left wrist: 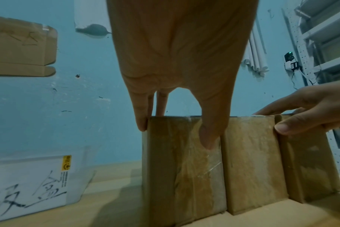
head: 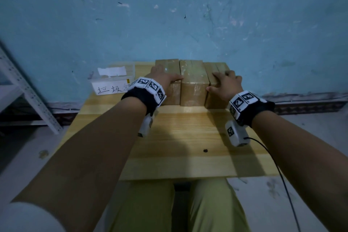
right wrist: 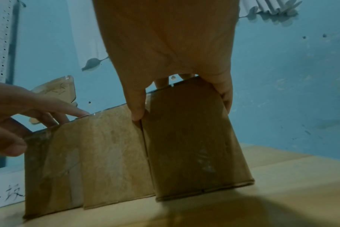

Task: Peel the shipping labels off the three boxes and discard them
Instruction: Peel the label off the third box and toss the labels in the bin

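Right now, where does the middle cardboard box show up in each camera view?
Head: middle box, centre, at the table's far edge between both hands.
Left wrist: right of centre, beside the thumb.
Right wrist: left of centre.
Shared landmark: the white bin with handwriting, left of the boxes.

The clear bin (head: pixel 113 83), left of frame, bears handwritten Chinese characters, seemingly "垃圾盒"; its small yellow sticker (left wrist: pixel 66 162) is illegible.
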